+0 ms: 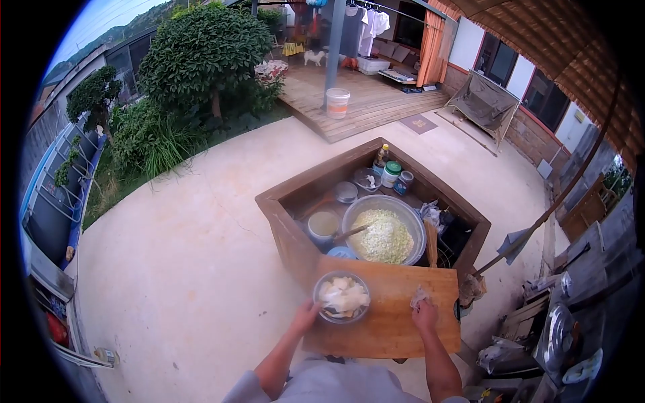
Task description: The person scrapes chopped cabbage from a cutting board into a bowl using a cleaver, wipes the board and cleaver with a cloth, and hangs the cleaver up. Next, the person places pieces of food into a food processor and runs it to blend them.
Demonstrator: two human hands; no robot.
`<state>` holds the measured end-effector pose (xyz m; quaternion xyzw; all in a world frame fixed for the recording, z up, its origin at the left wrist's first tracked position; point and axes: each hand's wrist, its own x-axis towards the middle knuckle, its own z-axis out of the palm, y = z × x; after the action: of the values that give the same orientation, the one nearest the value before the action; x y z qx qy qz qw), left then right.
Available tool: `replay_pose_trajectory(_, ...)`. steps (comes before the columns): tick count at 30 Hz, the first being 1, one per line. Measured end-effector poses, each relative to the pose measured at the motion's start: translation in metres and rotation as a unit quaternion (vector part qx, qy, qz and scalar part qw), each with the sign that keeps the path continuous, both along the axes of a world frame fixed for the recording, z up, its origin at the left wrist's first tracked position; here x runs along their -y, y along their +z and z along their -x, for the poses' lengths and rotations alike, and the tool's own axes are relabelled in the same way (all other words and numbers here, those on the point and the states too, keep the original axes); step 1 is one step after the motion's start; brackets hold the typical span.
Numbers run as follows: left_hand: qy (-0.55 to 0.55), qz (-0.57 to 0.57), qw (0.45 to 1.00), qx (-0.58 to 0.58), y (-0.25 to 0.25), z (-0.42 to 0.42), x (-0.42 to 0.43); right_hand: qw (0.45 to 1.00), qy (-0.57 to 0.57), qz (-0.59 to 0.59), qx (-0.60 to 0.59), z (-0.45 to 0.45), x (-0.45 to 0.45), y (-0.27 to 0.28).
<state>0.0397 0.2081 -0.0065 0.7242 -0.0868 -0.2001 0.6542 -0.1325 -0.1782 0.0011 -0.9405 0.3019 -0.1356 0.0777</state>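
My left hand (307, 314) grips the left rim of a metal bowl (341, 319) that holds pale, whitish pieces. The bowl stands at the left of a wooden board (393, 329). At the board's right side, my right hand (424, 314) is closed on a crumpled, clear plastic piece (420, 295). Behind the board, a large metal basin (418, 232) holds chopped, pale green food with white powder on top. A wooden handle (351, 234) leans out over the basin's left rim.
A brown wooden frame (302, 176) surrounds the basin, a pot (323, 225), a green-lidded jar (391, 174) and a bottle (381, 156). A brush (431, 245) lies right of the basin. Farther off are a white bucket (337, 104), a post and a small white dog (314, 58).
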Motion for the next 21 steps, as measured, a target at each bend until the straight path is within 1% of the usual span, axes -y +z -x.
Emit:
replay_pose_trajectory(6, -0.011, 0.001, 1.000, -0.011, 0.016, 0.001, -0.001, 1.000, 0.012, 0.001, 0.009, 0.000, -0.001, 0.002)
replay_pose_trajectory(9, -0.019, 0.001, 1.000, 0.002, 0.006, -0.001, -0.001, 1.000, 0.018, 0.009, 0.020, 0.001, 0.000, -0.001)
replay_pose_trajectory(12, -0.043, -0.051, 0.998, -0.024, 0.007, -0.004, -0.004, 1.000, 0.020, 0.014, 0.019, 0.001, 0.002, -0.004)
replay_pose_trajectory(15, -0.023, -0.003, 1.000, -0.002, 0.003, -0.003, -0.001, 1.000, 0.019, 0.016, 0.019, 0.001, 0.004, -0.005)
replay_pose_trajectory(18, -0.016, -0.003, 1.000, -0.017, 0.006, 0.000, -0.001, 0.999, 0.020, 0.018, 0.022, 0.002, 0.002, -0.005)
replay_pose_trajectory(21, -0.015, -0.012, 1.000, 0.001, -0.002, -0.002, -0.001, 1.000, 0.012, 0.004, 0.017, 0.002, 0.002, -0.003)
